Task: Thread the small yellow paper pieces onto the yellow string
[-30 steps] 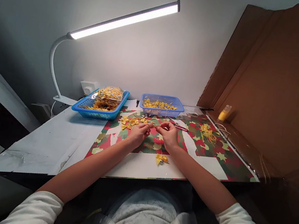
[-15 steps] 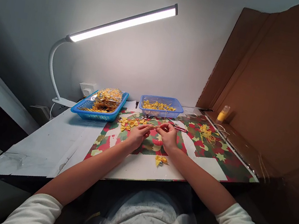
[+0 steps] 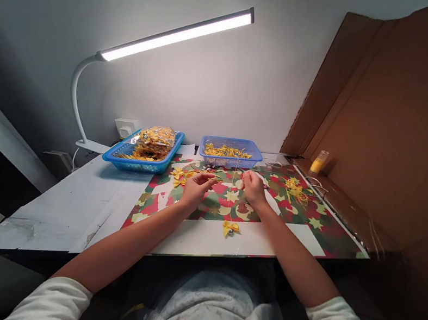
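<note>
My left hand (image 3: pixel 195 188) is pinched at the middle of the patterned sheet (image 3: pixel 213 212), with something small and yellowish at its fingertips, too small to name. To its right, my right hand (image 3: pixel 254 187) is closed, and what it holds, if anything, is hidden. Between the hands a thin string (image 3: pixel 232 191) runs down toward a yellow bow (image 3: pixel 231 229) with a small silver bell on it, near the table's front edge. More yellow bows (image 3: pixel 179 177) lie just left of my left hand. Small silvery pieces (image 3: pixel 208 169) are behind it.
A blue basket (image 3: pixel 161 167) with a filled plastic bag stands back left, a purple basket (image 3: pixel 229 161) of yellow bows at the back. Yellow string (image 3: pixel 295 191) lies right, near a small bottle (image 3: pixel 318 162). A lamp (image 3: pixel 178 34) hangs above; cardboard (image 3: pixel 402 127) stands right.
My hands, close together before, are now apart. The right hand has moved right and closed more tightly; the left has shifted slightly left.
</note>
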Demonstrator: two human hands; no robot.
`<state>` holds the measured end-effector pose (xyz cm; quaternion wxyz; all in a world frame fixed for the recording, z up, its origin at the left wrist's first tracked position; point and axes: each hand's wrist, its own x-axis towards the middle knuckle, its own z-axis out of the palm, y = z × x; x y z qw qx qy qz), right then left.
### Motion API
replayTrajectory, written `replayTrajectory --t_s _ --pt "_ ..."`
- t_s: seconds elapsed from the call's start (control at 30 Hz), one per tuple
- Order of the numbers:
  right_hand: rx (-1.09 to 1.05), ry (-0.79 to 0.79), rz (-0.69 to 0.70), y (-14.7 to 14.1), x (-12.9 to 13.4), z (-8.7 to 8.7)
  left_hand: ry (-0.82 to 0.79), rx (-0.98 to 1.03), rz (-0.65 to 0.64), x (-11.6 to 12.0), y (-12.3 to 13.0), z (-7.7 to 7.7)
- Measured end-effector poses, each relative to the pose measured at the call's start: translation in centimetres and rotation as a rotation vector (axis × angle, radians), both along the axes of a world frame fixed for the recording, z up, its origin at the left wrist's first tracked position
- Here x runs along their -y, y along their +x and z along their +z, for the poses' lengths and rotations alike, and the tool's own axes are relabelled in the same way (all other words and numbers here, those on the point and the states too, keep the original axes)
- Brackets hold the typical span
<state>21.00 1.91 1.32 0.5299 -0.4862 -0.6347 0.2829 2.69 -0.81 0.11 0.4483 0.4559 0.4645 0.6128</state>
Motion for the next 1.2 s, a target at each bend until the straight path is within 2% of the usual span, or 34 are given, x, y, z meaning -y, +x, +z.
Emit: replayTrajectory --t_s 0.07,0.17,0.4,0.6,0.8,1.0,1.2 --pt "-0.057 -0.016 -0.057 0.9 -0.8 -0.1 0.000 0.000 -0.002 0.0 0.0 0.0" --pt "-0.136 -0.047 -0.060 1.4 -1.3 -0.3 -0.005 -0.005 -0.005 0.1 0.0 0.1" --pt "-0.198 -0.044 0.153 0.2 -0.4 -0.1 -0.023 -0.019 -0.006 0.1 0.0 0.0" --pt "-0.028 -0.049 0.028 0.5 -0.4 -0.6 -0.009 -0.034 -0.023 0.0 0.0 -0.2" --pt "0.155 0.034 0.326 -1.3 1.3 -0.9 0.071 -0.068 -0.065 0.6 0.4 0.0" --pt "0.250 0.112 0.352 -1.9 2.1 -1.1 0.159 -0.128 -0.134 1.1 0.5 -0.1" --pt "0.168 0.068 0.350 -2.0 2.4 -0.9 0.175 -0.147 -0.130 0.9 0.4 -0.2"
